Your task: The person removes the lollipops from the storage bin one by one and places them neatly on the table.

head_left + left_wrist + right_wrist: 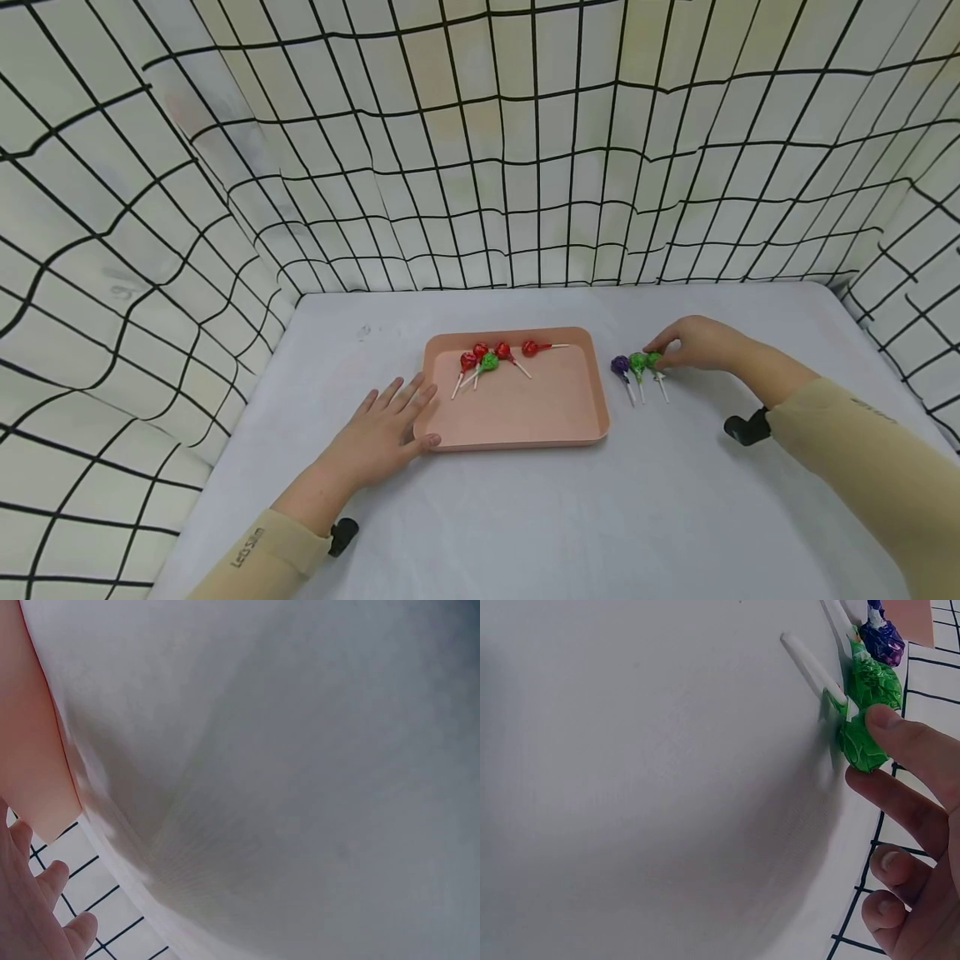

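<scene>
My right hand (701, 343) pinches the wrapped head of a green lollipop (859, 746) between thumb and forefinger, its white stick angled over the table. Right beside it lie a second green lollipop (637, 362) and a purple lollipop (620, 365), in a row to the right of the pink tray (517, 417). With fingers spread, my left hand (386, 433) rests at the tray's left edge and holds nothing. Inside the tray, several red lollipops (503, 350) and one green lollipop (489, 362) lie toward the back, most of them bunched at the left.
A white cloth covers the table (510, 525). White walls with a black grid (465, 167) stand behind it and at both sides. A black wrist device (747, 427) sticks out from the right sleeve, another (343, 537) from the left sleeve.
</scene>
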Tool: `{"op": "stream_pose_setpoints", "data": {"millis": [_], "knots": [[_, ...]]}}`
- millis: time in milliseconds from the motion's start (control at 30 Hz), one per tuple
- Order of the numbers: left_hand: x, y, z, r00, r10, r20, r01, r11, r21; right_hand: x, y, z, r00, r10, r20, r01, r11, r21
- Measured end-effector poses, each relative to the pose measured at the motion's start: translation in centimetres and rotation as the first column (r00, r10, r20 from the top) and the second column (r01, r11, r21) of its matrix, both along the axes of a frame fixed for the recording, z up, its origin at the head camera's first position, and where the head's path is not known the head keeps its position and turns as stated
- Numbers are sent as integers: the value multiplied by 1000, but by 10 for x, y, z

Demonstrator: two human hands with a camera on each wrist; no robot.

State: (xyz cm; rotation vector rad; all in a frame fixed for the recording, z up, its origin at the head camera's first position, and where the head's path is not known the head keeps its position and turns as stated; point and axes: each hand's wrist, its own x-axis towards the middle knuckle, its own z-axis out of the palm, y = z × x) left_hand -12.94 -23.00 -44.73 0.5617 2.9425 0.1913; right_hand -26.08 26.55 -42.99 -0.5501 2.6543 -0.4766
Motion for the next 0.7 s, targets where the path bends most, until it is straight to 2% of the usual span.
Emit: {"op": "stream_pose_setpoints", "data": {"millis": [433,700], "knots": [[1,2,3,1000,-2,-8,2,1000,7,0,2,4,998,11,-62,-12,1000,-8],[0,0,0,1000,2,-2,-2,1000,18,1,0,12,999,-2,-47,2,1000,-4]]}}
